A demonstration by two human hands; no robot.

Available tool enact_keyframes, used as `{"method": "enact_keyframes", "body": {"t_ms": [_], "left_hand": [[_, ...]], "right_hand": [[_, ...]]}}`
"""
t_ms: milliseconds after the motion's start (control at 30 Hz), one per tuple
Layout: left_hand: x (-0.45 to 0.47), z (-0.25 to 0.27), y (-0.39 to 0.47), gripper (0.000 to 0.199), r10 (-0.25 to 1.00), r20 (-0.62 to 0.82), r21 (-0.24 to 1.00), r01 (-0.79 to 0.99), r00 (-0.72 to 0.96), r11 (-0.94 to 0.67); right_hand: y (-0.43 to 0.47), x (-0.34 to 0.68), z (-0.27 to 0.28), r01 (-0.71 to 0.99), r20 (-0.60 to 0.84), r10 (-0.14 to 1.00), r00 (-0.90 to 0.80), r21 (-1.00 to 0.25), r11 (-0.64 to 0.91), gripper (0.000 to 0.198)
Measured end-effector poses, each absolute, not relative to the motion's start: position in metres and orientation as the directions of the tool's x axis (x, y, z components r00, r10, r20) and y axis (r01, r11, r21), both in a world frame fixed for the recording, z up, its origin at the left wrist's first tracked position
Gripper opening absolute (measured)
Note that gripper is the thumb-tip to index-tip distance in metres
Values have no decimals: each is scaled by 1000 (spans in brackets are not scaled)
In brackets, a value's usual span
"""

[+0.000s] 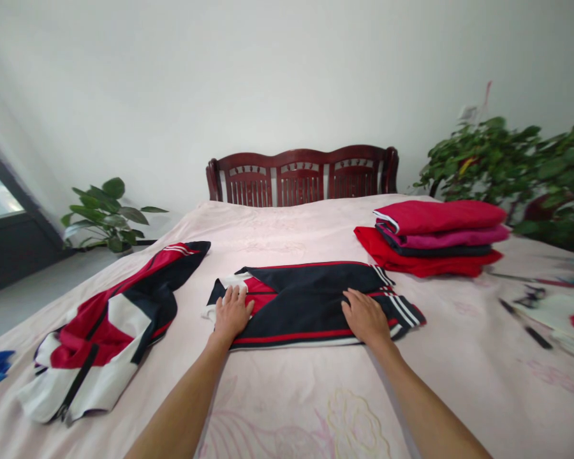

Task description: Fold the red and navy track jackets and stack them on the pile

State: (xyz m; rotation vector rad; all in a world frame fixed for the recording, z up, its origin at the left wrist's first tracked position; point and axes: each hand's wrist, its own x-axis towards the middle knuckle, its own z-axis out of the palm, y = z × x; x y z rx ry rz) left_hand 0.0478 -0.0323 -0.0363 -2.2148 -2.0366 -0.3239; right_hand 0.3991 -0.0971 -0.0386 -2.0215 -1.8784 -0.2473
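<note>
In the head view, a dark jacket (310,287) lies folded flat on the bed (287,395), in front of the person, its striped cuffs (406,312) pointing right. The left hand (233,312) rests palm down on its white-and-red end; the right hand (365,315) lies near the cuffs. Both grips are open, fingers loosely spread, pressing on the cloth and pinching nothing that shows.

Since neither grip has hold of an edge, a sideways push could, I judge, rumple the top layer or drag it off the layer below. The cuffs stick out unevenly, so they may slip further out of line if the cloth is lifted by one end. The soft bedspread could bunch under hard pressure.

Right of the jacket, the stack (440,236) sits unevenly, its lowest red piece jutting out; a bump from the right arm might topple it. The second jacket (119,319) lies crumpled at left, well apart.
</note>
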Motion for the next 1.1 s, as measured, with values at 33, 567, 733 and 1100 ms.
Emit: {"method": "enact_keyframes", "body": {"t_ms": [33,567,733,1100], "left_hand": [[48,-36,-32,53,969,233,59,994,75,-91],[46,-40,-29,53,971,228,65,994,69,-86],[45,-42,-27,53,970,234,63,994,73,-90],[45,-44,-26,53,969,237,64,994,68,-86]], "right_hand": [[-97,399,-39,988,373,923,94,-149,-41,45],[-97,399,-40,986,375,921,110,-161,-52,44],[-96,400,-40,987,383,918,100,-155,-43,44],[-98,399,-40,986,380,919,106,-157,-49,44]]}}
